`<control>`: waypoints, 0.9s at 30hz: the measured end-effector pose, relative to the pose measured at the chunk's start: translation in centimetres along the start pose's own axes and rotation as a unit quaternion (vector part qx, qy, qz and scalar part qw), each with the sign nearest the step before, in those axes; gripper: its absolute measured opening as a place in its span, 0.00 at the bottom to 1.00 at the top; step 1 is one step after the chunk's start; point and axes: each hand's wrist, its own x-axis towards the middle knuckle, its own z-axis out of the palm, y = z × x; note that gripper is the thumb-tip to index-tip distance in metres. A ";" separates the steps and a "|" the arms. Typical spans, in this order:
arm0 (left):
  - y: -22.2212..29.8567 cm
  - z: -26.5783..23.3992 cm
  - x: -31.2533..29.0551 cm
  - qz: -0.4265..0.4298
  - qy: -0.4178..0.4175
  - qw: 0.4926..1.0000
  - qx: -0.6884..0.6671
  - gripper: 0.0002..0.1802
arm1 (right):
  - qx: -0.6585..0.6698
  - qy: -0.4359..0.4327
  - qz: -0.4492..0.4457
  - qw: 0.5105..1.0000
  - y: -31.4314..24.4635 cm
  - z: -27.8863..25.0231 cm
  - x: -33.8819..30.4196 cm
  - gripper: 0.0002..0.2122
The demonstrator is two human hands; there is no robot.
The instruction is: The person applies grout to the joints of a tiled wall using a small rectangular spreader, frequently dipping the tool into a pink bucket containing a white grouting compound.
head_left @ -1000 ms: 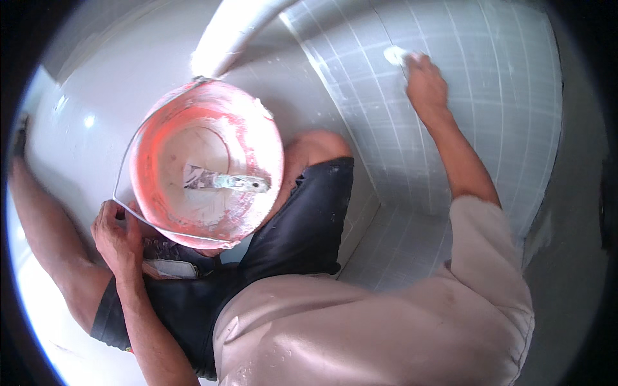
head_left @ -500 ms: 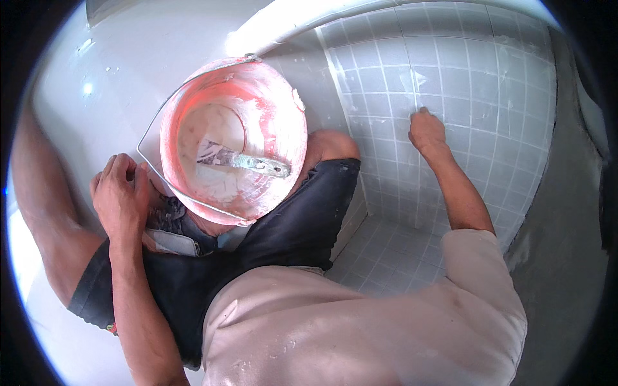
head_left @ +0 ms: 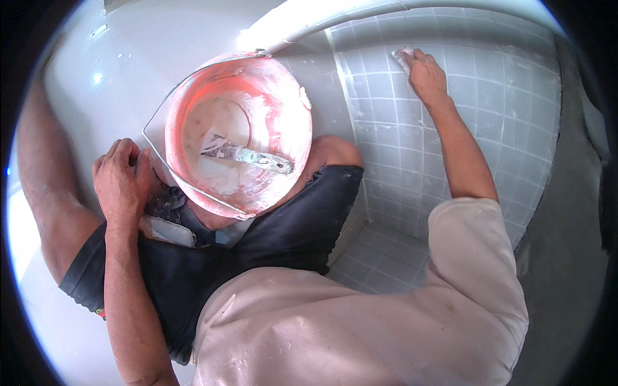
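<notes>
Fingers, right hand point(head_left: 427, 77): grasping small white pad point(head_left: 402, 60) at fingertips, against grey square-tiled wall point(head_left: 463, 135)
Fingers, left hand point(head_left: 122, 180): loosely curled, released
Round pink-red plastic bucket point(head_left: 215, 80): just right of left fingers

White pipe point(head_left: 325, 16): curves across the top of the view, surface glossy, left end washed out by glare. Pale grey floor point(head_left: 122, 77), left side: smooth, one bright light reflection, a few white flecks. Tiled floor section point(head_left: 380, 257), lower centre: small grey squares — paler joints. Bare surface point(head_left: 557, 199), far right: darker grey, untiled — nature unclear.
</notes>
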 end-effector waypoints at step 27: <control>0.0 -0.2 0.0 -0.009 -0.022 1.000 0.006 0.10 | -0.093 -0.062 0.051 0.992 -1.3 0.9 1.4 0.12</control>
